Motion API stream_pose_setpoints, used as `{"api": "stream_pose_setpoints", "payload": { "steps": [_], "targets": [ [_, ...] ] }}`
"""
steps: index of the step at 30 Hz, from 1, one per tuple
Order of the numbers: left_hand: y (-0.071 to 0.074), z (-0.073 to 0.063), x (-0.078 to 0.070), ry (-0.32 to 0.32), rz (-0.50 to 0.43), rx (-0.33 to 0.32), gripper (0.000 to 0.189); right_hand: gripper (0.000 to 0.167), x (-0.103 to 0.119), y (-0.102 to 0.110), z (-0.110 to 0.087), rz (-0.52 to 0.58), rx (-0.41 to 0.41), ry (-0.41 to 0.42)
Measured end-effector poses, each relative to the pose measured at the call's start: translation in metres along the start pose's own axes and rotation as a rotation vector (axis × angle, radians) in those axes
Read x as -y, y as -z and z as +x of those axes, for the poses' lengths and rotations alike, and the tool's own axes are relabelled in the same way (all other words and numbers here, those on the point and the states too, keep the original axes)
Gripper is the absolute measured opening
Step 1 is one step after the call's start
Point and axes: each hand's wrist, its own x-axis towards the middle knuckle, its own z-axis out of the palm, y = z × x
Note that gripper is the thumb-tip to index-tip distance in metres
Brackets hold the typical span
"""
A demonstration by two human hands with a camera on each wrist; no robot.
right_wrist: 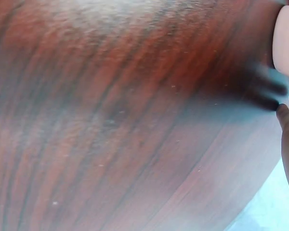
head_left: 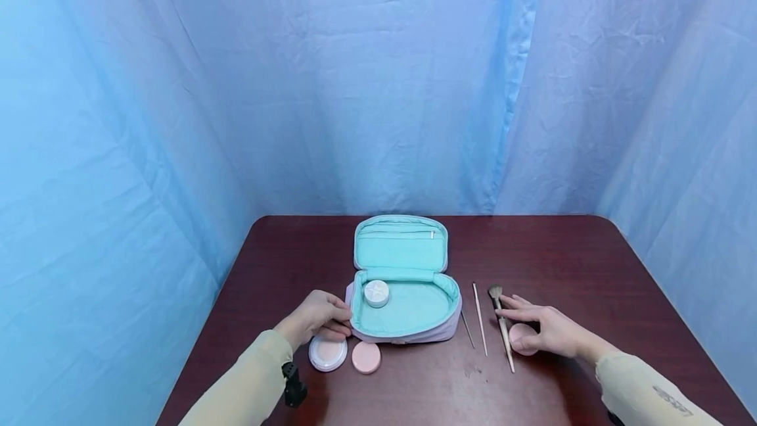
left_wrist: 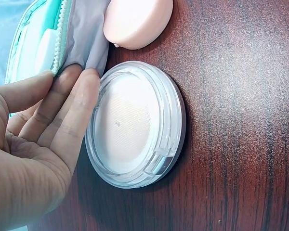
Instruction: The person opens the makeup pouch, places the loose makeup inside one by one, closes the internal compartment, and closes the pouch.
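The cosmetic bag (head_left: 408, 311) lies unzipped on the table, its mint lining showing and its lid folded back. My left hand (head_left: 322, 317) pinches the bag's left zipper edge between thumb and fingers. A white round container (head_left: 376, 293) sits inside the bag. Just below that hand is a clear-lidded powder compact (left_wrist: 127, 125), beside a pink round case (head_left: 366, 357). My right hand (head_left: 550, 331) extends its fingers by a makeup brush (head_left: 504, 334), with the thumb near a second pink round case (head_left: 520, 334). Whether the fingertips touch the brush is unclear.
Between the bag and the makeup brush lie a thin pink-handled brush (head_left: 480, 321) and a thin dark stick (head_left: 468, 329). The dark wooden table (head_left: 296, 261) has rounded far corners. Blue curtains (head_left: 378, 84) hang behind it and at both sides.
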Motion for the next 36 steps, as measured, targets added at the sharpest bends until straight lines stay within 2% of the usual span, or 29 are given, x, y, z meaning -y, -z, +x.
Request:
{"api": "stream_pose_setpoints", "payload": {
  "steps": [16, 22, 28, 36],
  "targets": [
    [0.001, -0.003, -0.003, 0.005, -0.006, 0.004, 0.018, 0.058, -0.002, -0.008, -0.023, -0.007, -0.043, 0.128],
    [0.001, -0.003, -0.003, 0.005, -0.009, 0.001, 0.017, 0.05, -0.003, -0.006, -0.026, -0.033, -0.053, 0.072],
    [-0.001, -0.004, -0.003, 0.009, -0.004, 0.004, 0.017, 0.05, -0.003, -0.006, -0.027, -0.074, -0.049, 0.043],
    [-0.001, -0.003, -0.003, 0.008, -0.008, 0.005, 0.017, 0.05, -0.005, -0.007, -0.027, -0.051, -0.07, 0.082]
  ]
}}
